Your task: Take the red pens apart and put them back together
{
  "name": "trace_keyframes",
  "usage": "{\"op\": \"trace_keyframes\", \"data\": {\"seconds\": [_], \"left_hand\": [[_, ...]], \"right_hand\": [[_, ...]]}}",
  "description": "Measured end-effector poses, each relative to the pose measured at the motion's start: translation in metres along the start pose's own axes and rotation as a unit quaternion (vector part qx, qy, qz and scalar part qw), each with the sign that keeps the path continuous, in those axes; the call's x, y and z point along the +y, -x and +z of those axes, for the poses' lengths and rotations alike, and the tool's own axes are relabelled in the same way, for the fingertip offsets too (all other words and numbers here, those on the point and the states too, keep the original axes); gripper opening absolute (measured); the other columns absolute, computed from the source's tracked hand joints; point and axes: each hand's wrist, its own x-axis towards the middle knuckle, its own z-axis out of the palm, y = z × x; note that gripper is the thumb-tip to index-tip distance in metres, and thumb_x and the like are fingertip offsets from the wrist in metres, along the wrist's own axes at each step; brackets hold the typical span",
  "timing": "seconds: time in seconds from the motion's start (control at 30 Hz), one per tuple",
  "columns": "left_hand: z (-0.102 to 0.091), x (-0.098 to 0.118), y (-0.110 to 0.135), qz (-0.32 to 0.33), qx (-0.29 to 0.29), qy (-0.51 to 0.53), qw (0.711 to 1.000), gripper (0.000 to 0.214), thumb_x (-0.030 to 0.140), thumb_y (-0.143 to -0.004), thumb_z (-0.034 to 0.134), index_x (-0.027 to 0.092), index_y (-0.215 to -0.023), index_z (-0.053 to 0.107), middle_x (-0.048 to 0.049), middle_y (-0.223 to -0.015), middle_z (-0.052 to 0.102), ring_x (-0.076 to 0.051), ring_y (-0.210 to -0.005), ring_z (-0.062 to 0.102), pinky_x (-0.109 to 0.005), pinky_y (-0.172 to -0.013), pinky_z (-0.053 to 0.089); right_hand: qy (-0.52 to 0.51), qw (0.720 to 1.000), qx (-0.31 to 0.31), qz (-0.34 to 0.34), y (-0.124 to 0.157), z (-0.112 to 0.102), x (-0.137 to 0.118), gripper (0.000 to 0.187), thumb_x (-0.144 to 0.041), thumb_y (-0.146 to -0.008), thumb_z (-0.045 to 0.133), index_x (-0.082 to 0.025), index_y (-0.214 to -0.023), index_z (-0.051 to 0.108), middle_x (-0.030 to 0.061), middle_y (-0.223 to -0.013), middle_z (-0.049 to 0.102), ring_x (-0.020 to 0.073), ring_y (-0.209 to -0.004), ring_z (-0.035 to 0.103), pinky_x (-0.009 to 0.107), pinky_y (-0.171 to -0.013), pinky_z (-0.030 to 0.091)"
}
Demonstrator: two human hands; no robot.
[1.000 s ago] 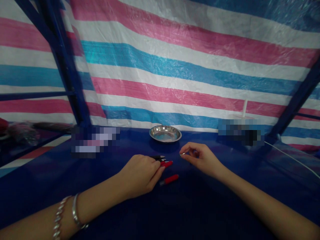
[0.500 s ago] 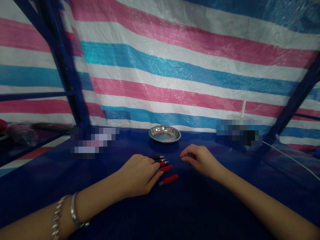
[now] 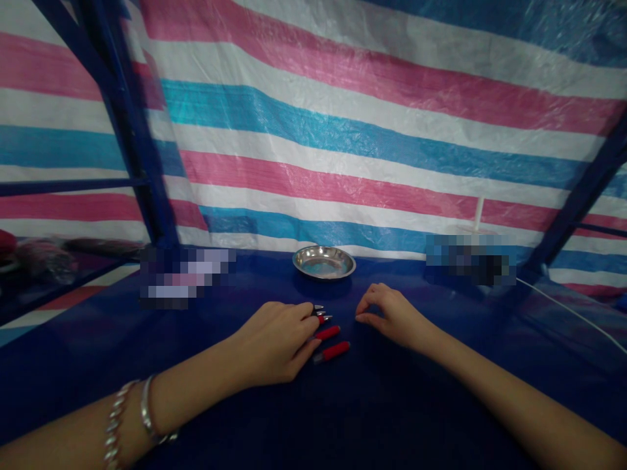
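My left hand (image 3: 281,339) lies over a row of pens on the blue table (image 3: 313,418), fingers stretched out and thumb apart. Silver tips of black pens (image 3: 318,307) stick out past its fingertips; a red pen (image 3: 322,319) with a silver tip shows just below. The thumb is at another red piece (image 3: 329,333), perhaps a pen part. Nearer to me lies a red pen piece (image 3: 336,351) with a clear end. To the right, my right hand (image 3: 386,313) is curled near the table, thumb and fingertips together; anything between them is hidden.
A round steel dish (image 3: 324,263) stands behind the hands. Blurred-out items (image 3: 189,277) lie at the back left, others (image 3: 470,258) at the back right with a white cable (image 3: 568,307). Blue metal posts (image 3: 142,143) frame a striped plastic sheet (image 3: 343,137).
My left fingers have slid forward and right over the black pens, covering more of them. My right thumb and fingertips have come lower; the small dark thing at them no longer shows.
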Motion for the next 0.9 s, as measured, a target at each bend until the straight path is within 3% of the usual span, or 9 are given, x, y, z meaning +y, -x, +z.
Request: {"op": "trace_keyframes", "data": {"seconds": [0.9], "left_hand": [[-0.0024,0.0005,-0.0005,-0.007,0.005,0.03,1.0,0.015,0.023,-0.082,0.038,0.015,-0.074,0.047,-0.0038,-0.083,0.044,-0.011,-0.06,0.045,-0.024,-0.05,0.036]], "right_hand": [[-0.012,1.0,-0.009,0.001,0.0004,-0.0002,0.0008,0.006,-0.018,-0.073,0.056,-0.017,-0.072,0.062,0.0042,-0.078,0.058,0.0165,-0.08,0.05,0.032,-0.073,0.038]]}}
